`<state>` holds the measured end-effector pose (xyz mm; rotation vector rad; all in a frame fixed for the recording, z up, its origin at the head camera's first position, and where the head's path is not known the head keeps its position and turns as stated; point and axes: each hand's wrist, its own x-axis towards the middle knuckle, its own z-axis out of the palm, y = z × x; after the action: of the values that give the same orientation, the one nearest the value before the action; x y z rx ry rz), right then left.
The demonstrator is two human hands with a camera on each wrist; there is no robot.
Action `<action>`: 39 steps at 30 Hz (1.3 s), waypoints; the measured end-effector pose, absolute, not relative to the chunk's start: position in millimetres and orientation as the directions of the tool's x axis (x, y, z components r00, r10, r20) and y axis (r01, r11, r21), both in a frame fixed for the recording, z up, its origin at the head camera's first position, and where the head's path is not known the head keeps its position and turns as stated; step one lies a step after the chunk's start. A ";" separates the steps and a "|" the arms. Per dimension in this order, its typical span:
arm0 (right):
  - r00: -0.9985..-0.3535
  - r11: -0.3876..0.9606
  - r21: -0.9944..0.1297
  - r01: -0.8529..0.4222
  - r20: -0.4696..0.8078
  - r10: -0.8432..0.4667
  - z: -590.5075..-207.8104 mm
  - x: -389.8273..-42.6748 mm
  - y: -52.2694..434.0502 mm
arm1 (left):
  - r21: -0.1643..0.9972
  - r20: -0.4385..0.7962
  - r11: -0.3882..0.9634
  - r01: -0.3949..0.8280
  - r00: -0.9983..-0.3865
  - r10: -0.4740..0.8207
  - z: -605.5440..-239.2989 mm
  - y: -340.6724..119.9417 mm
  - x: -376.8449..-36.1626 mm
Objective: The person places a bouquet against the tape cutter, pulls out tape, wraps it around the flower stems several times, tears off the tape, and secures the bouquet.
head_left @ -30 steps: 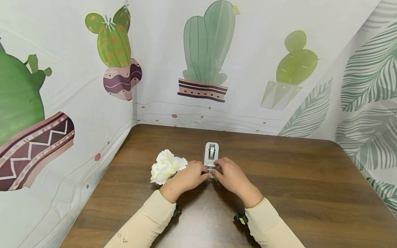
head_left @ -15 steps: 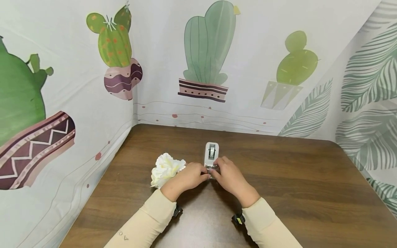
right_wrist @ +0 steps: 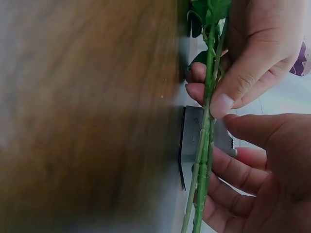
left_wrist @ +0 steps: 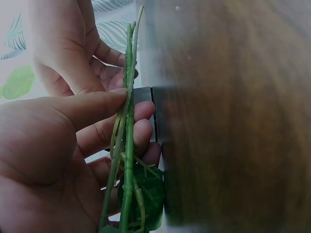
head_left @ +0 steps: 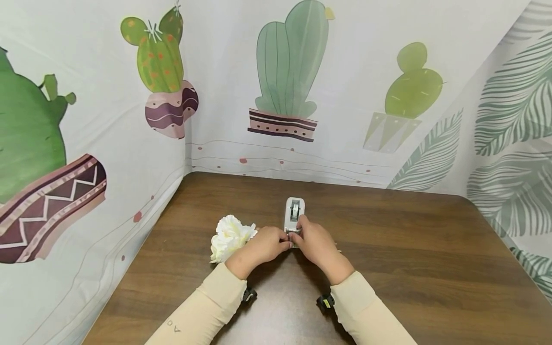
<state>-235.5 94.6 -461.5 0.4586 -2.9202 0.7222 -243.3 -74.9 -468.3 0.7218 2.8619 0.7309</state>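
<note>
Head view: left hand (head_left: 262, 247) and right hand (head_left: 314, 241) meet at the tape dispenser (head_left: 294, 213) on the tabletop (head_left: 409, 249), white flower (head_left: 230, 235) beside the left hand; wrist views: both hands' fingers (left_wrist: 104, 104) pinch the green stems (right_wrist: 204, 141) across the dispenser's cutter.

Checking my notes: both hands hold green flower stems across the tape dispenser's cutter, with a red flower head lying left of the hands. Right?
Nearly. The flower head is white, not red, as the head view shows. The left hand and right hand do hold the green stems at the tape dispenser.
</note>
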 end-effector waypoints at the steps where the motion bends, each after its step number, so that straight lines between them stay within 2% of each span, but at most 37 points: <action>1: -0.951 0.846 -0.435 -0.308 0.163 -0.263 -461.4 -236.2 94.4 | 0.475 0.017 0.773 0.419 -0.883 0.469 -468.2 -74.6 -243.4; 24: -0.961 0.891 -0.360 -0.277 0.119 -0.250 -455.2 -242.8 89.1 | 0.480 -0.004 0.787 0.388 -0.896 0.444 -469.5 -74.3 -245.0; 39: -0.966 0.899 -0.353 -0.258 0.100 -0.238 -454.0 -243.9 87.5 | 0.487 -0.010 0.788 0.377 -0.899 0.437 -467.4 -74.9 -245.1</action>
<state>-243.9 87.5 -454.0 0.3938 -3.0086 0.5710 -245.1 -74.9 -467.4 0.6528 2.8543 0.7386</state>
